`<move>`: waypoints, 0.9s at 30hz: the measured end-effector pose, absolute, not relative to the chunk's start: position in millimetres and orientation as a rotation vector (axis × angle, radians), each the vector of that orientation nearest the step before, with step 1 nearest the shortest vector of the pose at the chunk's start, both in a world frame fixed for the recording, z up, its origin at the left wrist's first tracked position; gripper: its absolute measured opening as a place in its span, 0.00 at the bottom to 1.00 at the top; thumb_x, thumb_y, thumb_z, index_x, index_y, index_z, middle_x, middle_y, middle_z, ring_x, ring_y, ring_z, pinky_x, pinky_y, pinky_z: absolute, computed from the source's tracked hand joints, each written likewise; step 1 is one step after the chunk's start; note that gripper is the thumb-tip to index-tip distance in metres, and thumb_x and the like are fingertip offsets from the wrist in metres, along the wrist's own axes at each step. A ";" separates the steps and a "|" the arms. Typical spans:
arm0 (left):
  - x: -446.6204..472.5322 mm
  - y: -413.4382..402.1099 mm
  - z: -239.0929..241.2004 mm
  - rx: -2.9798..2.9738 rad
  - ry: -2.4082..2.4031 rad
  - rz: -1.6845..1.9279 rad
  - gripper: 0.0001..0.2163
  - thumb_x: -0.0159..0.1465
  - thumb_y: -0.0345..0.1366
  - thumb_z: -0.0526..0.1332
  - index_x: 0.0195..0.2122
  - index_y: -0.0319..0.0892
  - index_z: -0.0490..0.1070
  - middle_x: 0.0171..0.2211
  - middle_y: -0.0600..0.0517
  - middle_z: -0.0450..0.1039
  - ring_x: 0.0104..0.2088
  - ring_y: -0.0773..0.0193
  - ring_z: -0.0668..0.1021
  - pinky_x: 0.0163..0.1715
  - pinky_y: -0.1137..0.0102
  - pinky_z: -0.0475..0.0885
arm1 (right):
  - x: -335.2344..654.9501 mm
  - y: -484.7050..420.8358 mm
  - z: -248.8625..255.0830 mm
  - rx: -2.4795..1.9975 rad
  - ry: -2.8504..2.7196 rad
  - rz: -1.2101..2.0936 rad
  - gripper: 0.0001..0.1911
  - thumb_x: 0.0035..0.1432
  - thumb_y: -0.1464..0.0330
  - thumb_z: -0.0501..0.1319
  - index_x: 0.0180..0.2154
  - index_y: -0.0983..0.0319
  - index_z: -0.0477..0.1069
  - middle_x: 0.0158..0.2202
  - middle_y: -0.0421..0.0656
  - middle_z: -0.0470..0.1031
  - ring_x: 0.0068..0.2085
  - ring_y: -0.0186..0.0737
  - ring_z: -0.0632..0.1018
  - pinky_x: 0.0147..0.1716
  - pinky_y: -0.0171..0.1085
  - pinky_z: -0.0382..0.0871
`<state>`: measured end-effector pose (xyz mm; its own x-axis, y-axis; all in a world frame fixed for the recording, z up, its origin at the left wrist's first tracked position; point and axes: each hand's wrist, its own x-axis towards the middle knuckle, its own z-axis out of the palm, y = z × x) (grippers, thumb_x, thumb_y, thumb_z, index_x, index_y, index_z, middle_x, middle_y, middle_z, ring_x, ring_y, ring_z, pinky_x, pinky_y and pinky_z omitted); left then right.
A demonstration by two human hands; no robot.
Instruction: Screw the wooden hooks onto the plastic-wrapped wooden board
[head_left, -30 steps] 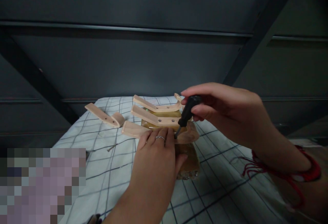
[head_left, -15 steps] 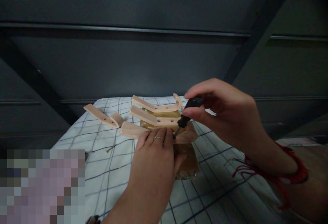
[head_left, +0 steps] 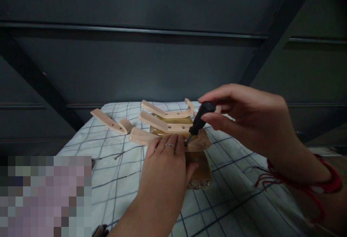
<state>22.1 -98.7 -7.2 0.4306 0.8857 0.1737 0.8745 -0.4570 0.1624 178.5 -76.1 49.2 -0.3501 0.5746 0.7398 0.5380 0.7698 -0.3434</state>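
Note:
My right hand [head_left: 244, 117] pinches the black handle of a small screwdriver [head_left: 199, 121], its tip pointing down at a pale wooden hook piece [head_left: 142, 136] that lies across a brown block [head_left: 200, 173]. My left hand [head_left: 165, 164] lies flat on that hook piece, fingers together pressing it down, a ring on one finger. Two more wooden hooks [head_left: 165, 115] are fixed side by side on the block just behind, each with small holes. A loose hook [head_left: 111, 122] lies to the left on the checked cloth [head_left: 121, 179].
A small screw [head_left: 118, 156] lies on the cloth left of my left hand. A red string bracelet [head_left: 311, 186] circles my right wrist. Dark wall panels with slanted beams stand right behind the cloth. A blurred patch covers the lower left corner.
My right hand has turned the screwdriver handle between its fingers, dipping and rising slightly. My left hand has stayed pressed on the hook piece.

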 end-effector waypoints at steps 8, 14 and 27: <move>21.4 -98.1 -5.7 2.620 1.603 0.388 0.21 0.59 0.40 0.59 0.51 0.33 0.64 0.50 0.42 0.68 0.52 0.51 0.69 0.53 0.54 0.58 | 173.0 -77.4 42.8 -0.852 -1.879 0.321 0.11 0.49 0.64 0.64 0.29 0.58 0.62 0.21 0.33 0.66 0.25 0.31 0.71 0.21 0.31 0.64; 21.3 -99.1 -7.5 2.618 1.611 0.376 0.21 0.59 0.40 0.59 0.51 0.34 0.64 0.51 0.42 0.68 0.52 0.51 0.69 0.52 0.55 0.59 | 171.5 -75.7 42.0 -0.837 -1.896 0.265 0.11 0.50 0.63 0.64 0.32 0.59 0.64 0.25 0.34 0.66 0.23 0.29 0.69 0.19 0.31 0.62; 21.8 -98.7 -9.3 2.677 1.605 0.382 0.24 0.59 0.42 0.58 0.52 0.32 0.63 0.51 0.41 0.68 0.51 0.51 0.69 0.52 0.55 0.60 | 185.1 -71.1 48.5 -0.835 -2.063 0.114 0.09 0.55 0.67 0.60 0.39 0.59 0.72 0.29 0.38 0.73 0.24 0.30 0.72 0.24 0.33 0.67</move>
